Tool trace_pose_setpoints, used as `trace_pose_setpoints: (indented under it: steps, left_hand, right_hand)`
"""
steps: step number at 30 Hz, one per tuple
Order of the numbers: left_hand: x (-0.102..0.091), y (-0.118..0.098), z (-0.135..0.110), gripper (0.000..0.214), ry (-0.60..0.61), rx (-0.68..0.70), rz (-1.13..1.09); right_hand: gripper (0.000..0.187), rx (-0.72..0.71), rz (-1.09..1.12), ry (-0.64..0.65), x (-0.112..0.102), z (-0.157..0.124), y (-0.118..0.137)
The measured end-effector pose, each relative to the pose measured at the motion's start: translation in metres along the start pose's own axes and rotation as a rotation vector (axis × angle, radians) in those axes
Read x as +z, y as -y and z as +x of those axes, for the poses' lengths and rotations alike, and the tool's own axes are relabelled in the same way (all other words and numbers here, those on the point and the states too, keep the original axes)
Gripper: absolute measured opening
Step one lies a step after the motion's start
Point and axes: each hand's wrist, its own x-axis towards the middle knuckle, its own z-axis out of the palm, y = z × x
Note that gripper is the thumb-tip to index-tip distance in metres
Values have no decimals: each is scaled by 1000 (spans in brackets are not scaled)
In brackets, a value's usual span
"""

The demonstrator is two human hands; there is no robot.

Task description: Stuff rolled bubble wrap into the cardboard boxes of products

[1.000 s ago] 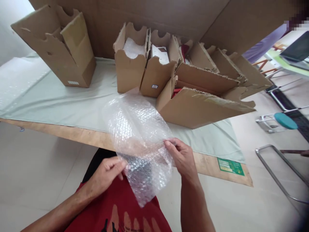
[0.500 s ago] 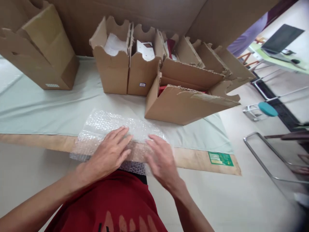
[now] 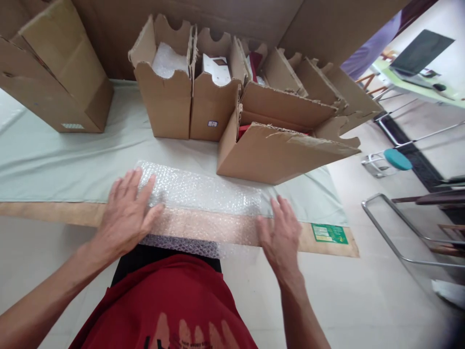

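A clear sheet of bubble wrap (image 3: pixel 203 194) lies flat on the table, its near edge hanging over the wooden border. My left hand (image 3: pixel 127 208) rests on the left end of the sheet, fingers spread. At the right end, my right hand (image 3: pixel 279 232) lies with its fingers stretched out, touching or just above the sheet's edge. Neither hand grips anything. Beyond the sheet stands an open cardboard box (image 3: pixel 283 155) with something red inside.
Several open cardboard bins (image 3: pixel 170 106) stand along the back, holding bubble wrap and white pieces. A tall carton (image 3: pixel 72 82) is at the left. A green label (image 3: pixel 329 233) sticks to the table edge. To the right are a teal stool (image 3: pixel 397 159) and a laptop (image 3: pixel 421 55).
My hands have moved apart, the left one leftward and the right one rightward. The bubble wrap between them now lies flatter and is more exposed.
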Motion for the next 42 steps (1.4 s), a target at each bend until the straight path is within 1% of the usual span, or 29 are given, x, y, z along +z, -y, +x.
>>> trace_pose_setpoints:
  steps: [1,3,4,5,6,7,9,11,13,15,17,19,21,22,24,26,28,30,32,34,36,38,40,42]
  left_hand:
    - [2,-15,9,63,-8,60,-24]
    - [11,-41,26,63,28,227,-62]
    - [16,-48,33,62,68,309,-68]
    - [21,-50,38,62,116,369,-63]
    - [26,-45,40,62,161,396,-51]
    - [28,-35,40,62,195,388,-33]
    - [26,-4,31,63,214,288,7]
    - [16,30,19,62,182,144,31]
    - [4,56,12,60,138,10,41]
    - [-6,67,15,58,100,-124,67]
    - [-9,66,27,57,100,-226,90]
    - [-8,56,43,51,127,-273,67]
    - [-5,44,54,37,147,-282,-26]
    - [-5,39,56,29,136,-283,-88]
    - [-6,33,53,20,99,-301,-229]
    - [-11,36,41,22,54,-370,-362]
    - [-19,47,26,29,5,-478,-457]
    - [-30,66,15,40,-55,-574,-463]
    - [-41,89,11,56,-89,-624,-402]
    - [-49,112,16,66,-96,-645,-337]
    - [-52,130,25,70,-105,-641,-286]
    - [-50,144,35,71,-103,-631,-236]
    - [-43,153,42,73,-82,-627,-206]
    - [-36,158,43,73,-77,-590,-170]
  right_hand:
    - [55,-71,38,16,4,7,20]
    - [53,-224,102,122,16,22,58]
    - [52,-301,113,198,23,29,72]
    - [51,-354,114,265,28,34,79]
    - [50,-380,102,318,31,36,79]
    - [50,-375,80,347,33,36,73]
    - [50,-281,24,330,28,28,43]
    - [49,-143,-23,245,18,16,4]
    - [45,-24,-49,153,6,7,-27]
    - [43,45,-65,88,-1,6,-42]
    - [44,67,-74,57,1,15,-40]
    - [44,62,-70,55,9,29,-30]
    - [37,39,-40,57,18,41,-18]
    - [31,19,-14,47,21,44,-13]
    - [23,-26,52,-6,21,43,-6]
    - [20,-74,112,-86,16,38,2]
    - [16,-158,155,-154,8,36,15]
    - [17,-293,172,-181,4,43,36]
    - [23,-433,145,-167,7,63,62]
    - [31,-511,65,-120,16,93,89]
    - [39,-519,-34,-41,29,126,113]
    - [50,-487,-97,64,43,155,129]
    - [58,-448,-117,158,53,173,137]
    - [61,-430,-117,184,57,178,138]
